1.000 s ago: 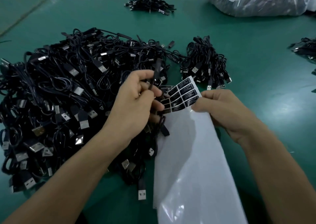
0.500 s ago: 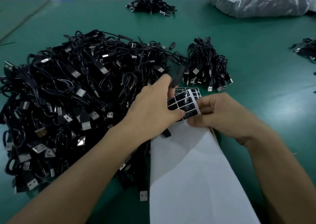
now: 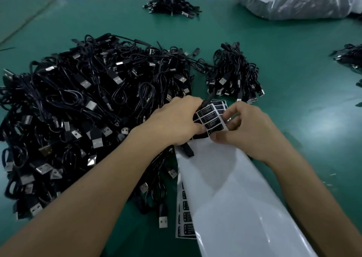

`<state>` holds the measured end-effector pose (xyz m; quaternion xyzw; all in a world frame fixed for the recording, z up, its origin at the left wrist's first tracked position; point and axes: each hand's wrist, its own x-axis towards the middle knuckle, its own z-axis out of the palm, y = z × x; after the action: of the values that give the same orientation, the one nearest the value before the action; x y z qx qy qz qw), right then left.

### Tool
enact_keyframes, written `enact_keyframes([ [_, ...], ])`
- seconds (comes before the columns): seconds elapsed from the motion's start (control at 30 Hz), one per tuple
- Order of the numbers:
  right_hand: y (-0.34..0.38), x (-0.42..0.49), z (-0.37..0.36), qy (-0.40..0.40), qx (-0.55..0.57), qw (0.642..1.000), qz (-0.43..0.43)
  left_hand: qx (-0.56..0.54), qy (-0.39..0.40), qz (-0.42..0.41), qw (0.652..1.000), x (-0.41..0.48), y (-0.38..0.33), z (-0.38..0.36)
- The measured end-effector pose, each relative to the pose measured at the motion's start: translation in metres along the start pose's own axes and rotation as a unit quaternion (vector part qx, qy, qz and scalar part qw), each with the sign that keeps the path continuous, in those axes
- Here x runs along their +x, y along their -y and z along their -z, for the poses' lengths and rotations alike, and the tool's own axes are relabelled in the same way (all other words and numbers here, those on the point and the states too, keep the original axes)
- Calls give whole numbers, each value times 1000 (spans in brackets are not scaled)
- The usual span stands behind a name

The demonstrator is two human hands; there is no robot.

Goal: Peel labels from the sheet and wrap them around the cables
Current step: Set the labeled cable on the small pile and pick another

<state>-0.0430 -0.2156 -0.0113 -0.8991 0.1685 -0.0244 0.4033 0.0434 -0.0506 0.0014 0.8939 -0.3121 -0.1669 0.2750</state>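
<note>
A long white label sheet [image 3: 233,194] lies toward me, its far end curled up to show black labels [image 3: 210,117]. My right hand [image 3: 248,131] pinches that curled end at its right edge. My left hand [image 3: 176,123] grips a thin black cable [image 3: 205,102] whose end sticks up past my fingers, and its fingertips touch the left side of the labels. A black plug end [image 3: 188,151] hangs below that hand. A second label sheet [image 3: 185,217] peeks out under the white one.
A big heap of black USB cables [image 3: 88,115] fills the left of the green table [image 3: 293,80]. A smaller bundle [image 3: 235,74] lies behind my hands, another [image 3: 172,7] far back. A clear plastic bag [image 3: 293,0] sits at the far right.
My left hand moved right with the cable, from over the heap onto the labels. My right hand curled the sheet's end further up and closed in on it.
</note>
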Motion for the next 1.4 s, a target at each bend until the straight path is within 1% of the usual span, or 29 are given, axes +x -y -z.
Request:
enact_keyframes([
  [0.1, 4, -4, 0, -38, -99, 994, 33, 5, 2, 5, 1000, 2, -3, 0],
  [0.17, 5, -6, 0, -44, -125, 990, 44, -7, 3, -1, 1000, 4, -6, 2],
  [0.27, 2, -9, -3, -94, -129, 984, 75, -38, -13, -24, 999, 5, -9, 4],
  [0.33, 0, -12, -5, -130, -112, 980, 98, -41, -21, -32, 998, 5, -9, 5],
  [0.43, -4, -15, -9, -137, -102, 978, 124, -29, -13, -28, 999, 7, -7, 2],
  [0.57, -6, -18, -14, -133, -138, 969, 153, -15, -9, -12, 1000, 8, -8, -4],
  [0.67, -6, -20, -18, -148, -149, 967, 148, -31, -14, -5, 999, 8, -10, -5],
  [0.77, -8, -19, -21, -158, -136, 970, 129, -29, -33, 17, 999, 7, -12, -8],
  [0.93, -12, -13, -23, -155, -138, 971, 119, 21, -74, 39, 996, 5, -12, -20],
  [1.1, -12, -7, -21, -149, -85, 980, 104, 13, -92, 26, 995, 5, -10, -22],
  [1.27, -14, -6, -17, -155, -69, 981, 91, 15, -107, 19, 994, 4, -9, -24],
  [1.4, -20, -5, -11, -162, -14, 985, 64, 32, -125, 12, 992, 1, -8, -27],
])
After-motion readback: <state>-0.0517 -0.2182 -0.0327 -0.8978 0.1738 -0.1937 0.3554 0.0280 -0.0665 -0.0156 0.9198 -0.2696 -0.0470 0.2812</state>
